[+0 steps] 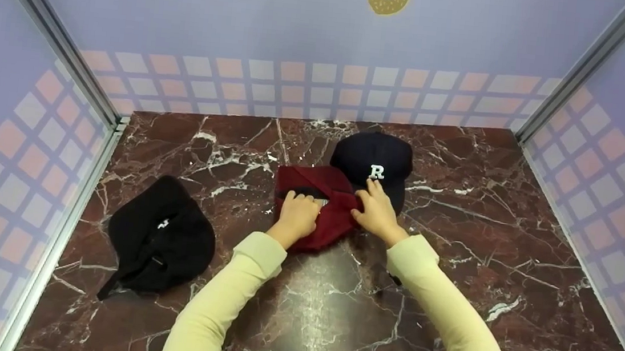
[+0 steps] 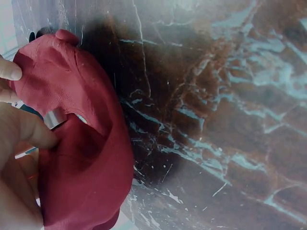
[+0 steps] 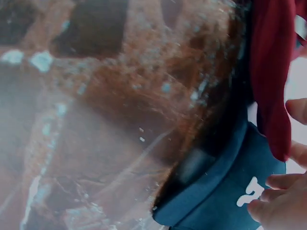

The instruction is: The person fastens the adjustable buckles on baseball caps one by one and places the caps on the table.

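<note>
A dark red cap (image 1: 315, 236) lies crumpled in the middle of the table, its inner band and a pale label showing. My left hand (image 1: 298, 218) grips it with curled fingers at the opening; in the left wrist view the red cloth (image 2: 86, 172) folds beside that hand (image 2: 19, 143). My right hand (image 1: 379, 212) pinches the red cap's right edge between thumb and forefinger. Its other fingers (image 3: 278, 184) reach over the navy cap (image 1: 375, 153), just below the white letter R (image 1: 377, 172). The red cap partly overlaps the navy one.
A black cap (image 1: 182, 243) with a small white mark lies on the left, its strap toward the front. The dark red marbled table (image 1: 449, 303) is bounded by a patterned back wall (image 1: 280, 29) and side walls with metal corner posts (image 1: 54, 24).
</note>
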`<state>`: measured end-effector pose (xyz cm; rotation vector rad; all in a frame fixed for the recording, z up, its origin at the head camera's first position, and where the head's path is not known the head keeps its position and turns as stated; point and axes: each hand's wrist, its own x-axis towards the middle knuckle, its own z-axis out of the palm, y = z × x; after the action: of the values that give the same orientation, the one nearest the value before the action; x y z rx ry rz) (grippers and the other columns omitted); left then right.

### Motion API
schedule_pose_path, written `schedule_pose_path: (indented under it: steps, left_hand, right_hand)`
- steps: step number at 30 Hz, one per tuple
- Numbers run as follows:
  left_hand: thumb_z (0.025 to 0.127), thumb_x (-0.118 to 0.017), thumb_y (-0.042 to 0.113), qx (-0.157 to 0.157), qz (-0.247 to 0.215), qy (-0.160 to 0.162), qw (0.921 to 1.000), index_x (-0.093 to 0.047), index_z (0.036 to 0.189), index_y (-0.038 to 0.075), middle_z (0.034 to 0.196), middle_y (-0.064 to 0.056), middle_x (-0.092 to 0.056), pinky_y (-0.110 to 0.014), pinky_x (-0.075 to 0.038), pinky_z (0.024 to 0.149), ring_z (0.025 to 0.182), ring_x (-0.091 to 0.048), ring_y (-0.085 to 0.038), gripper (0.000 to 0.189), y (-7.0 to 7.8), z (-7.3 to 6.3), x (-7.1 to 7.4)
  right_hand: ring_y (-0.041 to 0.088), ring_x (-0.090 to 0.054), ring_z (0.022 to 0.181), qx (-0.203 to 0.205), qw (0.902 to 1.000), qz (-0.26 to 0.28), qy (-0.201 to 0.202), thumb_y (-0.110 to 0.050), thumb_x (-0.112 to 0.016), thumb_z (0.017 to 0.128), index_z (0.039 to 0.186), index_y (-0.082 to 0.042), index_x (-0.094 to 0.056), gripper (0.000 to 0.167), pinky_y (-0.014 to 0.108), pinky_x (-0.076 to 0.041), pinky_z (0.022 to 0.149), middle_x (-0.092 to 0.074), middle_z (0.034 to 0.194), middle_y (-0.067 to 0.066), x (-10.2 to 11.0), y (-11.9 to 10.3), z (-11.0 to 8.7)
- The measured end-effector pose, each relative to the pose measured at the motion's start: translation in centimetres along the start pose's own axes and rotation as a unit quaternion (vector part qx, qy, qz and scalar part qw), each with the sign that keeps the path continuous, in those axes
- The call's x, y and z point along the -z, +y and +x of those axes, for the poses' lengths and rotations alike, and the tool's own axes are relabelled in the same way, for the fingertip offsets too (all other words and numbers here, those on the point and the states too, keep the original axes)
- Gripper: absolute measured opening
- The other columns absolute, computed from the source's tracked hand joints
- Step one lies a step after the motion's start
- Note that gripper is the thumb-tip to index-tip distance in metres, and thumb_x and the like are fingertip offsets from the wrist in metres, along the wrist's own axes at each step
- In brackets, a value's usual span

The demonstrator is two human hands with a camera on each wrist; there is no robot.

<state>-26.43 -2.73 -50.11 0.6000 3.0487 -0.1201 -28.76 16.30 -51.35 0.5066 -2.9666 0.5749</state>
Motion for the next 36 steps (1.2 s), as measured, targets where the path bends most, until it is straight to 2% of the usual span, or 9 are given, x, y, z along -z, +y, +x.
schedule_pose_path:
  steps: [8, 15, 20, 22, 24, 27, 30, 33, 36]
  left_hand:
    - [0.079, -0.053, 0.019, 0.013, -0.071, 0.053, 0.996, -0.064, 0.088, 0.01, 0.085, -0.006, -0.064, -0.04, -0.038, 0.079, 0.08, -0.06, -0.024, 0.017, -0.4, -0.3, 0.1]
    - [0.074, -0.05, 0.01, 0.036, -0.147, 0.079, 0.9853, -0.066, 0.089, 0.011, 0.087, -0.008, -0.066, -0.039, -0.04, 0.077, 0.085, -0.061, -0.025, 0.022, -1.2, -0.5, 0.7]
    - [0.071, -0.048, 0.004, 0.043, -0.212, 0.101, 0.9711, -0.066, 0.082, 0.011, 0.087, -0.007, -0.067, -0.04, -0.042, 0.077, 0.086, -0.061, -0.026, 0.022, -1.9, -0.8, 1.4]
    - [0.07, -0.047, 0.002, 0.044, -0.236, 0.118, 0.9637, -0.065, 0.078, 0.01, 0.083, -0.007, -0.067, -0.04, -0.044, 0.075, 0.083, -0.062, -0.027, 0.021, -2.2, -1.0, 1.7]
    - [0.068, -0.046, 0.001, 0.043, -0.261, 0.134, 0.955, -0.064, 0.075, 0.009, 0.08, -0.006, -0.066, -0.04, -0.045, 0.073, 0.081, -0.062, -0.027, 0.021, -2.4, -1.2, 1.9]
    - [0.066, -0.045, -0.002, 0.044, -0.305, 0.151, 0.9393, -0.063, 0.072, 0.007, 0.077, -0.007, -0.066, -0.039, -0.046, 0.069, 0.077, -0.061, -0.028, 0.021, -2.7, -1.4, 2.1]
    - [0.066, -0.044, -0.003, 0.046, -0.342, 0.159, 0.9251, -0.062, 0.07, 0.005, 0.075, -0.008, -0.065, -0.038, -0.046, 0.066, 0.073, -0.06, -0.026, 0.02, -3.0, -1.7, 2.3]
    - [0.066, -0.043, -0.003, 0.044, -0.372, 0.16, 0.9133, -0.061, 0.068, 0.004, 0.072, -0.008, -0.064, -0.035, -0.045, 0.064, 0.069, -0.058, -0.024, 0.02, -3.3, -1.9, 2.5]
    - [0.065, -0.042, -0.004, 0.032, -0.393, 0.162, 0.9045, -0.061, 0.067, 0.002, 0.07, -0.009, -0.063, -0.034, -0.045, 0.064, 0.067, -0.056, -0.023, 0.02, -3.5, -2.1, 2.7]
  right_hand:
    - [0.034, -0.035, 0.125, 0.035, 0.994, 0.081, 0.064, -0.007, -0.06, 0.073, 0.084, -0.002, -0.058, 0.013, 0.045, -0.03, 0.101, -0.047, 0.128, 0.019, -0.5, 0.0, -0.5]
    - [0.032, -0.048, 0.115, 0.033, 0.973, 0.208, 0.094, -0.002, -0.056, 0.07, 0.078, 0.001, -0.059, 0.009, 0.037, -0.036, 0.098, -0.062, 0.107, 0.016, -0.3, 0.3, -0.7]
    - [0.034, -0.048, 0.115, -0.018, 0.94, 0.331, 0.079, 0.002, -0.052, 0.069, 0.074, 0.004, -0.057, 0.006, 0.037, -0.033, 0.1, -0.063, 0.103, 0.019, 0.1, 0.5, -0.8]
    - [0.035, -0.045, 0.117, -0.038, 0.9166, 0.393, 0.063, 0.007, -0.049, 0.069, 0.073, 0.007, -0.053, 0.006, 0.034, -0.03, 0.103, -0.061, 0.105, 0.023, 0.3, 0.6, -0.8]
    - [0.036, -0.043, 0.118, -0.057, 0.8876, 0.455, 0.048, 0.011, -0.045, 0.069, 0.072, 0.009, -0.05, 0.006, 0.029, -0.031, 0.101, -0.058, 0.107, 0.027, 0.4, 0.7, -0.8]
    - [0.036, -0.043, 0.118, -0.081, 0.8446, 0.528, 0.031, 0.016, -0.039, 0.069, 0.069, 0.008, -0.047, 0.011, 0.021, -0.036, 0.089, -0.053, 0.11, 0.033, 0.8, 0.8, -1.0]
    - [0.037, -0.042, 0.118, -0.098, 0.8339, 0.543, 0.02, 0.017, -0.036, 0.068, 0.064, 0.001, -0.045, 0.019, 0.017, -0.037, 0.076, -0.051, 0.112, 0.035, 1.8, 0.3, -1.4]
    - [0.033, -0.044, 0.116, -0.105, 0.8348, 0.541, 0.004, 0.017, -0.033, 0.067, 0.062, -0.003, -0.043, 0.023, 0.015, -0.036, 0.07, -0.048, 0.115, 0.036, 2.6, -0.1, -1.8]
    - [0.019, -0.05, 0.104, -0.097, 0.8347, 0.541, -0.029, 0.017, -0.032, 0.067, 0.063, -0.005, -0.042, 0.024, 0.015, -0.036, 0.066, -0.045, 0.118, 0.035, 3.1, -0.1, -1.9]
